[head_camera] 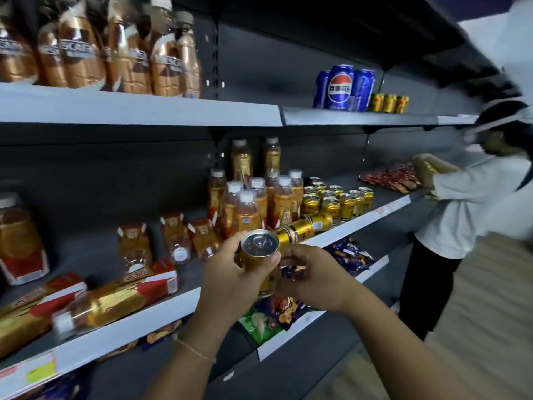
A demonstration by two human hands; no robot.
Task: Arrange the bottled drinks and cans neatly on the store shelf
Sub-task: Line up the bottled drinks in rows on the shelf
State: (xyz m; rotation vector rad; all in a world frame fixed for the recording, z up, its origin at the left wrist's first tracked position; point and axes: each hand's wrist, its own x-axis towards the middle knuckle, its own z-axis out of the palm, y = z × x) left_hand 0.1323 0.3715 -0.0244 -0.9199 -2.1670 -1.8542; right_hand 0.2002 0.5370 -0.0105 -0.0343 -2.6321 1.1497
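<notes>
My left hand (230, 272) grips an upright gold can (258, 252) in front of the middle shelf (161, 313), its silver pull-tab top facing me. My right hand (310, 272) sits just right of the can, fingers curled and touching its side. Two more gold cans (302, 228) lie on their sides at the shelf edge behind it. Upright amber bottles (251, 203) with white caps stand in a cluster, and a block of upright gold cans (336, 199) stands to their right. Several bottles (115, 298) lie toppled on the left part of the shelf.
The upper shelf (173, 111) holds brown bottles (95, 50) at left, blue cola cans (341, 88) and small gold cans (389, 103) at right. Snack bags (277, 310) fill the lower shelf. Another person (467, 215) in a white top works at the shelf on the right.
</notes>
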